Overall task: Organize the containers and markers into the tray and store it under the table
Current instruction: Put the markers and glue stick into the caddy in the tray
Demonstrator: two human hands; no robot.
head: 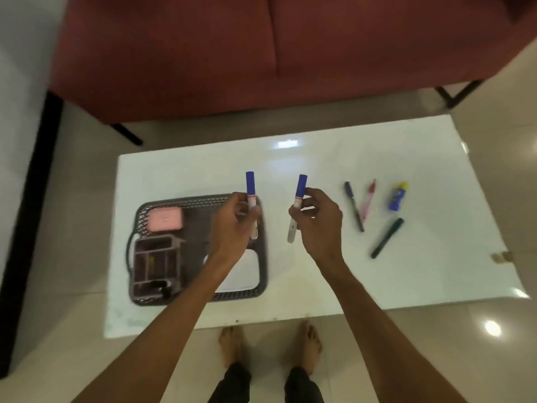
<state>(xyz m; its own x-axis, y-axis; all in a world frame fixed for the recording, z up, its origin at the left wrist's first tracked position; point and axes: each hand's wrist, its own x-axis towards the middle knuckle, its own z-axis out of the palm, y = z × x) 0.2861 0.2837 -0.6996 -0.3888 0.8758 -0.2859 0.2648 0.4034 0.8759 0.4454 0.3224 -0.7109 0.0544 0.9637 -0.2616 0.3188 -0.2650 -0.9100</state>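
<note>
Your left hand (pixel 235 219) and right hand (pixel 318 221) each grip one blue-capped marker (pixel 250 196) (pixel 299 196) above the worktop (pixel 319 158); three pens (pixel 354 206) (pixel 367 203) (pixel 388 238) and one bottle (pixel 398 196) lie right.

A dark grey lattice-sided tray (pixel 186 203) sits at the desk's left, holding a closed pink case (pixel 164 219), a grey divided organizer (pixel 155 261) and a white container (pixel 244 270). Two blue-capped white markers (pixel 251 205) (pixel 297 207) are held upright above (one over the tray's far right corner). To the right lie a dark-blue pen (pixel 354 206), pink pen (pixel 367 203), green marker (pixel 387 238) and blue-and-yellow bottle (pixel 398 196).
</note>
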